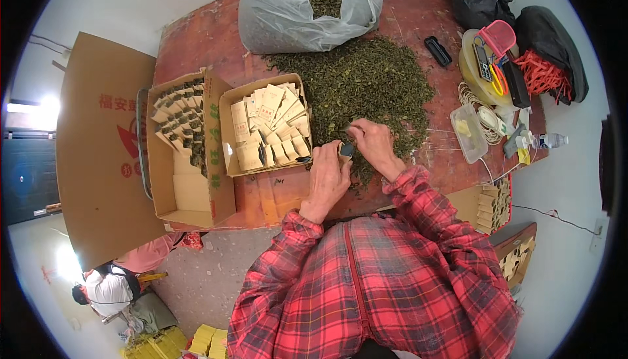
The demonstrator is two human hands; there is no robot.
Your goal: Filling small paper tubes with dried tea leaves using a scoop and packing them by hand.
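A small brown paper packet [345, 152] with a dark lining is held upright in my left hand [327, 177], its mouth open. My right hand [375, 145] is just right of the packet, over the edge of a heap of dried leaves [378, 84]. Its thumb and fingers are drawn together; blur hides whether they pinch any leaf. Left of my hands, a low cardboard box [227, 163] holds many flat and standing paper packets [266, 112]. Farther left, a larger carton [190, 192] contains rows of packets with dark tops [181, 114].
Behind the heap stands a clear plastic bag [274, 25] of leaves. At the right are a yellowish tub [463, 60] with scissors [499, 79], a plastic container [470, 138], cables [483, 118] and a bottle [550, 141]. Another person [110, 290] is at lower left.
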